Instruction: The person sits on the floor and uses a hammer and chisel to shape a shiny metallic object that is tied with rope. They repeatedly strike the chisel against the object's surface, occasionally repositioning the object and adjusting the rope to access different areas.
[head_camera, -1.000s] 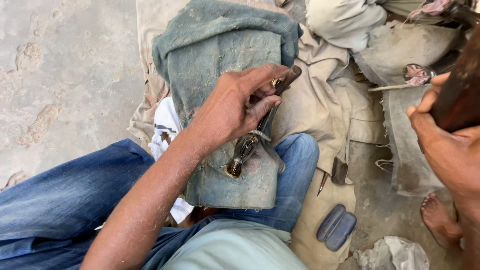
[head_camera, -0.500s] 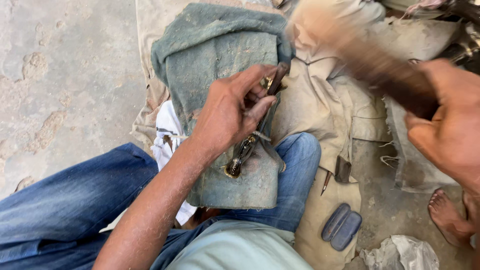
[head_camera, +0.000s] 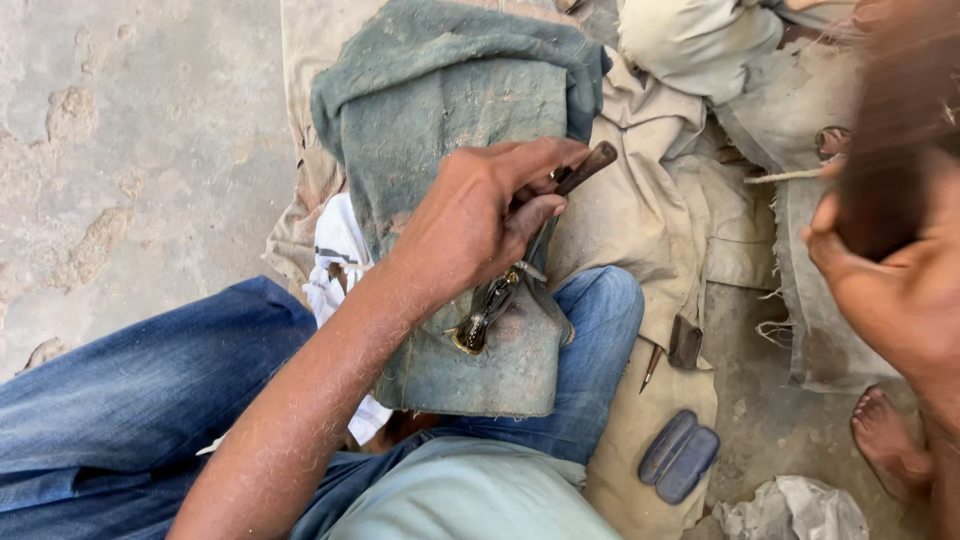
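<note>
Head view: left hand (head_camera: 470, 225) pins a dark-handled metal tool (head_camera: 525, 262) on a grey-green cloth (head_camera: 450, 110) over the knee.
Left fingers clenched on it; right hand (head_camera: 890, 290) grasps a blurred brown mallet (head_camera: 885, 150). A misjudged blow could strike the holding fingers.

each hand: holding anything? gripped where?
Left hand pins a slim dark-handled tool against the green cloth pad, fingers near its upper handle end. Right hand grips a dark wooden object, blurred; the exact grip point cannot be told.
</note>
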